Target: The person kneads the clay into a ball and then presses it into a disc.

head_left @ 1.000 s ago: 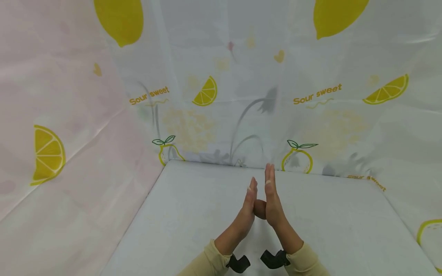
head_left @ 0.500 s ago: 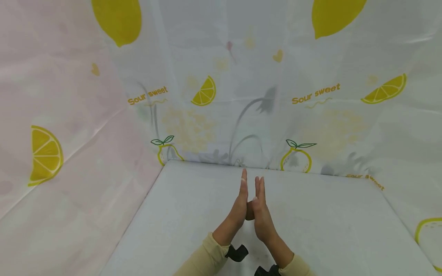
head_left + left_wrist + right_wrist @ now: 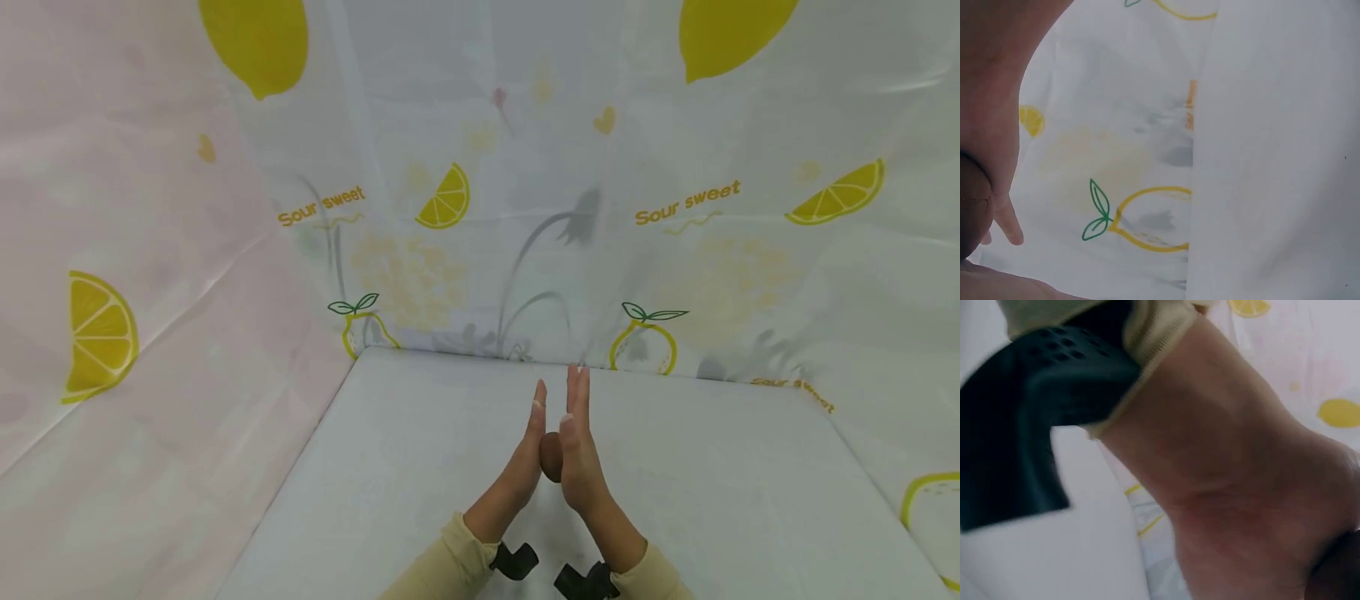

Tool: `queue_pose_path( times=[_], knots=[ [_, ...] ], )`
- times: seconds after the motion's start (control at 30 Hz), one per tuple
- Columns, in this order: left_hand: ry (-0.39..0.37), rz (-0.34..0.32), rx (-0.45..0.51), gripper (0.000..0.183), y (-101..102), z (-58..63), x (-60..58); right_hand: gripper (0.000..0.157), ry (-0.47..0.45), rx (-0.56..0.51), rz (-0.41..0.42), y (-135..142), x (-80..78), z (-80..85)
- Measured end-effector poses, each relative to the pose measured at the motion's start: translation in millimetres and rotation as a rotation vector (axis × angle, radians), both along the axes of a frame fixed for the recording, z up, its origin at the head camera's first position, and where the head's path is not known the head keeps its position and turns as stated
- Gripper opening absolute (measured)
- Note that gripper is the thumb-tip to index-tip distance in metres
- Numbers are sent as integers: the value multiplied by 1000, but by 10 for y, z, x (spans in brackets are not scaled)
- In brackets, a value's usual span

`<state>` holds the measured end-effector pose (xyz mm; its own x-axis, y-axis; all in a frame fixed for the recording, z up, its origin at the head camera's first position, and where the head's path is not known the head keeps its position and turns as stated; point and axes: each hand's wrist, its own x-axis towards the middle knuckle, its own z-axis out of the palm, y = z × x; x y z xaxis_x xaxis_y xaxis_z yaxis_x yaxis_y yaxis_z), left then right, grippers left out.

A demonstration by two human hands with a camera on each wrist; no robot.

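Note:
A small brown ball, smooth like clay, is pressed between two palms above the white table. My left hand lies against its left side, fingers straight and pointing forward. On the other side my right hand presses it with a flat palm, its fingertips reaching farther forward than the left ones. In the left wrist view the ball shows a fine crack and is cut off by the frame edge. Only a dark piece of the ball appears in the right wrist view, beside a palm.
The white tabletop spreads under both forearms. A lemon-printed sheet rises behind it and along the sides. Each wrist carries a black camera mount, with one mount low beside the left sleeve.
The palms slide against each other around the ball: half a second ago the left fingertips were ahead, and now the right hand has gone forward and the left back. The ball has shifted slightly right.

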<state>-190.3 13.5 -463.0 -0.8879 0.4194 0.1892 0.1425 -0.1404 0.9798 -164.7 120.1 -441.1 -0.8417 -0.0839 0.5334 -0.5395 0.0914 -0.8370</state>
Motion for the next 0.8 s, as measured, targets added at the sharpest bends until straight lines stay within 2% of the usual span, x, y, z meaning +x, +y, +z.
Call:
queue_pose_path(
  times=[0.13,0.27,0.43,0.6,0.67,0.8],
  knots=[
    [6,-62,33,77,23,6,40,63,-41,-53,29,88,-79,45],
    [17,-114,66,80,28,48,71,65,-96,-101,48,165,-165,19],
    [95,-124,64,84,-9,151,84,65,-151,-108,62,194,-212,-96],
    [150,-62,53,86,-49,240,69,61,-149,-64,67,131,-181,-242],
    [143,-19,46,84,-42,239,56,59,-137,-47,49,85,-154,-279],
    [94,107,31,76,-9,211,27,58,-108,-17,2,-24,-85,-313]
  ],
)
